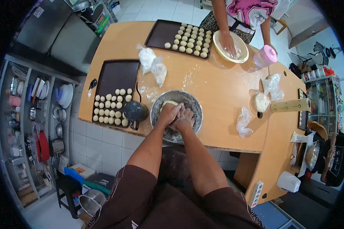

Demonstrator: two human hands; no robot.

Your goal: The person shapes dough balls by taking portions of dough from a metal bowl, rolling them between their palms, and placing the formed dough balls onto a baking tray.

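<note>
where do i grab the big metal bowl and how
Probably best by opposite sides of the rim of the metal bowl, hands coming in from left and right: it is wide and round, with no handle in view. Take care on the left, where the black container sits close by.

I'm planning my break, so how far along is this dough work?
Partway, I'd judge. Done: rows of shaped dough balls sit on the near tray and the far tray. In hand: the left hand and right hand work dough in the metal bowl. Left: that dough is still unshaped, and both trays have bare space, so more balls seem likely.
</note>
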